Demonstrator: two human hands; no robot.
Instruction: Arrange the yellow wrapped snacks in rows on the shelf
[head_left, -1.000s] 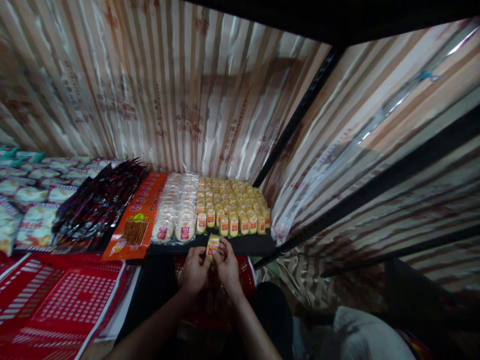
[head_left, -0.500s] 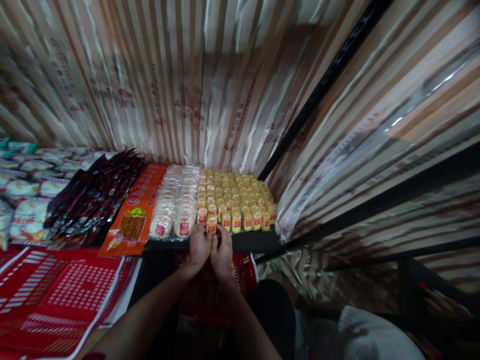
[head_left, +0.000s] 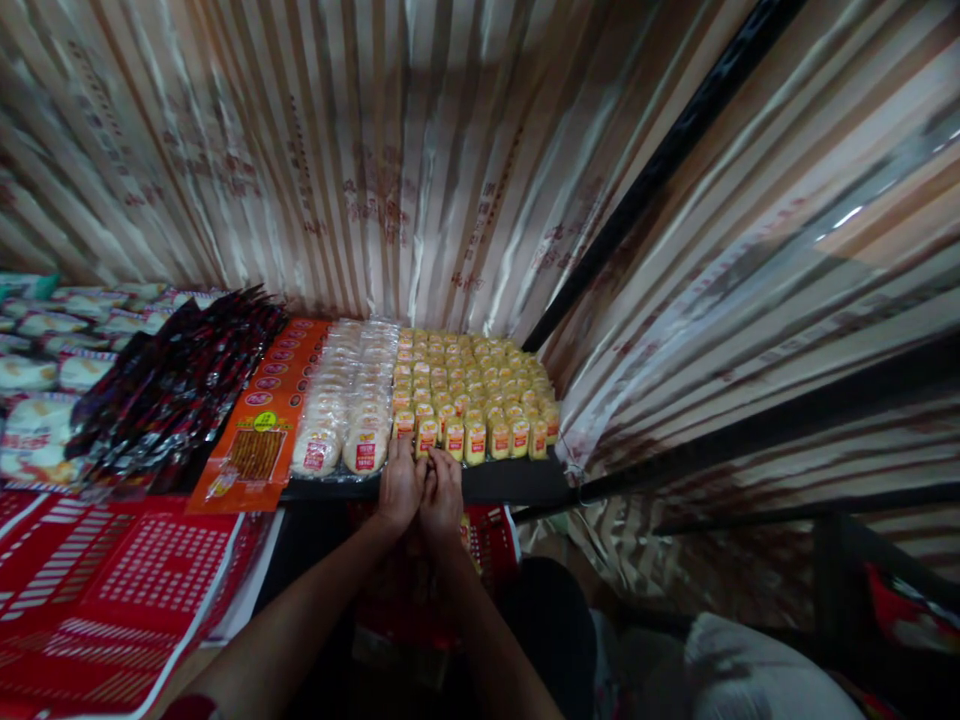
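Observation:
Rows of small yellow-wrapped snack cakes (head_left: 475, 440) stand upright on a black shelf (head_left: 510, 485). At the shelf's front edge my left hand (head_left: 402, 487) reaches up with its fingertips against the lower part of the leftmost front cake (head_left: 403, 424). Close beside it, my right hand (head_left: 442, 492) has its fingers bent together just below the second front cake (head_left: 427, 432). Both hands look closed, their thumbs near each other. Whatever lies between the fingers is hidden. Two columns of round white packaged snacks (head_left: 367, 452) lie left of the cakes.
An orange snack bag (head_left: 259, 450) and a heap of dark shiny packets (head_left: 180, 390) lie farther left, past them white packets (head_left: 37, 430). Red baskets (head_left: 142, 590) stand in front, another red basket (head_left: 495, 545) below my hands. A black pole (head_left: 637, 205) slants before the striped curtain (head_left: 390, 150).
My hands have drawn slightly down from the second front cake, which now stands in view above them. The right fingers have bent in. The view has shifted a little.

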